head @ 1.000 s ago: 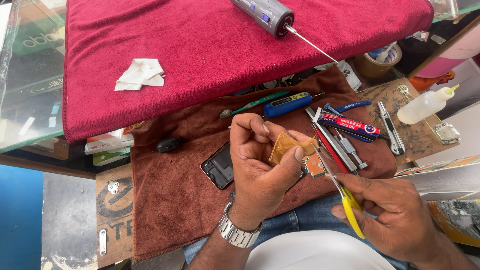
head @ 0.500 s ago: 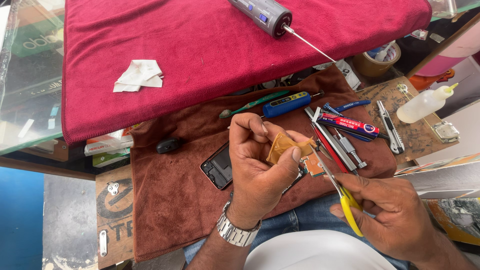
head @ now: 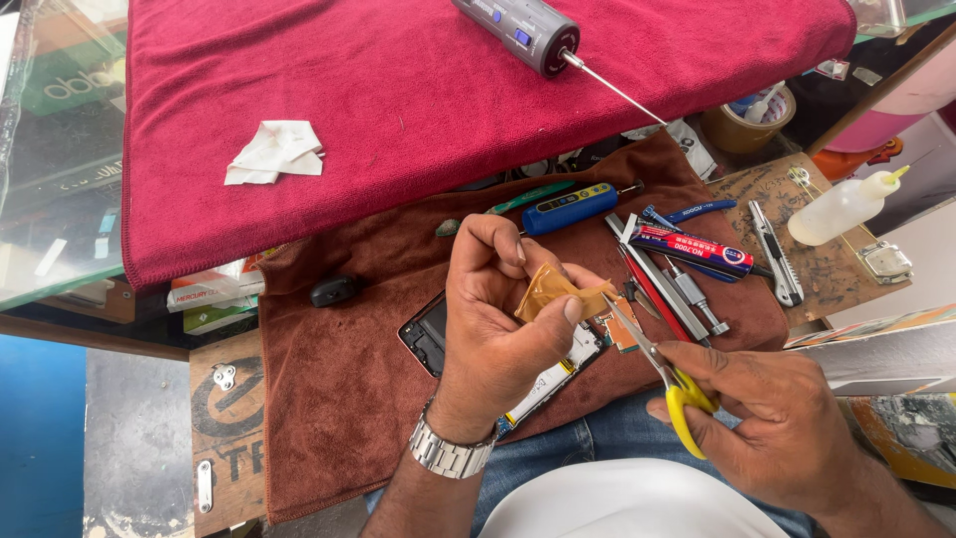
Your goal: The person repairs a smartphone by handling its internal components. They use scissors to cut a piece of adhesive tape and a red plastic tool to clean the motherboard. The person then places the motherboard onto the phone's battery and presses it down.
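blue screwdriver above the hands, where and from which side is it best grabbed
Grip the blue screwdriver around its thick blue handle, coming down from above. It lies flat on the brown cloth, tip pointing right toward the crowded tools, so the handle's left half is freer.

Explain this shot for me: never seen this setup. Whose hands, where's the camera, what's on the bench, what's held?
No machine here: a person works with two bare hands, filmed by one camera on their head looking down.

The left hand, with a metal wristwatch, pinches a small piece of amber tape between thumb and fingers. The right hand holds yellow-handled scissors, blades pointing at the tape's edge.

Under the left hand, an opened phone lies on a brown cloth. To the right lie a blue screwdriver, a red and blue glue tube, metal tools and a squeeze bottle.

Further back, a red cloth carries a grey electric screwdriver and crumpled white tissue.
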